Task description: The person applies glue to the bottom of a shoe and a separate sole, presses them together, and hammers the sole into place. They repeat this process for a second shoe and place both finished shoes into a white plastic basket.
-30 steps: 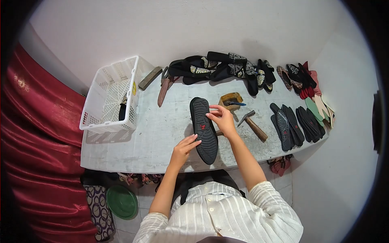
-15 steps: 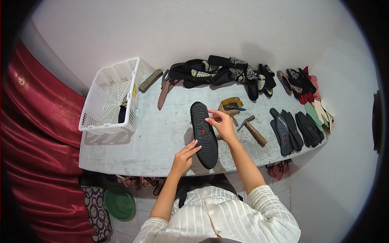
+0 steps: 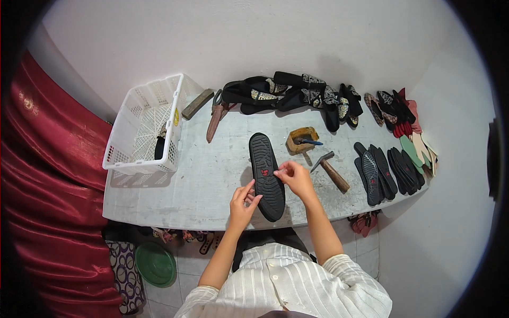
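A black rubber shoe sole (image 3: 266,188), with ridged tread and a small red mark at its middle, faces up lengthwise before me. Whether an upper is joined beneath it is hidden. At its lower left edge is my left hand (image 3: 243,206), thumb over the tread and fingers along the side. My right hand (image 3: 295,178) pinches the right edge near the red mark. Just beyond the right hand lie a hammer (image 3: 335,176) with a wooden handle and a yellowish container (image 3: 295,135) with a blue-handled brush (image 3: 308,142) across it.
A white plastic basket (image 3: 112,153) stands at the left beside a grey block (image 3: 198,104) and scissors (image 3: 214,119). Black shoe uppers (image 3: 254,96) line the back. Several black soles (image 3: 368,172) and green insoles (image 3: 411,151) lie right. A red curtain (image 3: 53,185) hangs left.
My right hand has slid down the sole's right edge toward the red mark, its fingers now drawn together. The left hand has shifted slightly; the sole stays nearly in place.
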